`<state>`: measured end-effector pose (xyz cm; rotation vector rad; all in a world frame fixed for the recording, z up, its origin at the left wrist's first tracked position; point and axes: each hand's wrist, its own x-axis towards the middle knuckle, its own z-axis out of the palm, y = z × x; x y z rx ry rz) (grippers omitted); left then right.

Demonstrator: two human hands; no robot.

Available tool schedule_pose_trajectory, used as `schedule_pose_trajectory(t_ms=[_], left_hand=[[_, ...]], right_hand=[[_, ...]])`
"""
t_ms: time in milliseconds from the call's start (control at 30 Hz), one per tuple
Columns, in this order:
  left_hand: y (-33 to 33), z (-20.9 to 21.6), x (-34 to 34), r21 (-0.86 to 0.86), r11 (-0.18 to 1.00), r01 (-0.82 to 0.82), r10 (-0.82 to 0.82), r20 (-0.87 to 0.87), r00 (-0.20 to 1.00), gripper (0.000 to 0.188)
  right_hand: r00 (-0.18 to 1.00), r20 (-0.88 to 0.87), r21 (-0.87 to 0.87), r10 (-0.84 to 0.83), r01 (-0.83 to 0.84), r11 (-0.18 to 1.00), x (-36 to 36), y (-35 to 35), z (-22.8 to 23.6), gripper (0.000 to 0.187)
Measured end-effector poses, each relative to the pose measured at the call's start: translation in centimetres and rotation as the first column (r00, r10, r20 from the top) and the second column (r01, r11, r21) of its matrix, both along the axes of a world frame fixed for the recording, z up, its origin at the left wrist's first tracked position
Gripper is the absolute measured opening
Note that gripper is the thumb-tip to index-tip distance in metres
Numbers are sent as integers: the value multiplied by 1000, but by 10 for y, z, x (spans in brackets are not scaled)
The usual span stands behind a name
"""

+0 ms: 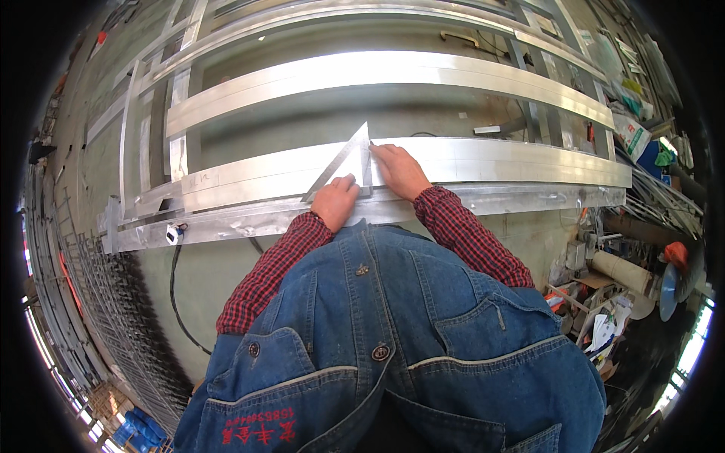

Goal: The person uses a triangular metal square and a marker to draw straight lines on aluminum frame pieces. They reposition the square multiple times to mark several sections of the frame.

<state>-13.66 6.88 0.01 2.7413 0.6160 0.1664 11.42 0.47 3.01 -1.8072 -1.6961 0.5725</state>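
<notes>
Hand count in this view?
2: the left hand at the lower part of the set square, the right hand on the metal strip beside its upright edge. No others visible.

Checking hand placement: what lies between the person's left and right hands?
In the head view, part of a triangular metal square lies between the left hand and right hand, over the bright metal bar.

Near flat bar [483,160]: set square [337,161] lies on its middle part, tip passing the far edge | left hand [336,202]: at the square's near side | right hand [400,172]: at its right side | behind: far flat bar [302,75] | before: rail [249,224], corded device [173,235] at its left part
</notes>
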Motion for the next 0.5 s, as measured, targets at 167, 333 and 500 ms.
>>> schedule_pose_trajectory(t_ms=[167, 333, 500], left_hand=[[-1, 2, 0, -2, 1000, 1, -1, -10, 1000, 26], [2, 4, 1, -2, 1000, 2, -2, -2, 1000, 25], [1, 2, 0, -53, 998, -19, 19, -3, 1000, 24]], right_hand=[[998, 9, -65, 56, -55, 996, 2, -3, 3, 35], [984, -52, -214, 171, -179, 960, -2, -40, 21, 35], [946, -256, -383, 196, -286, 879, -8, -83, 42, 37]])
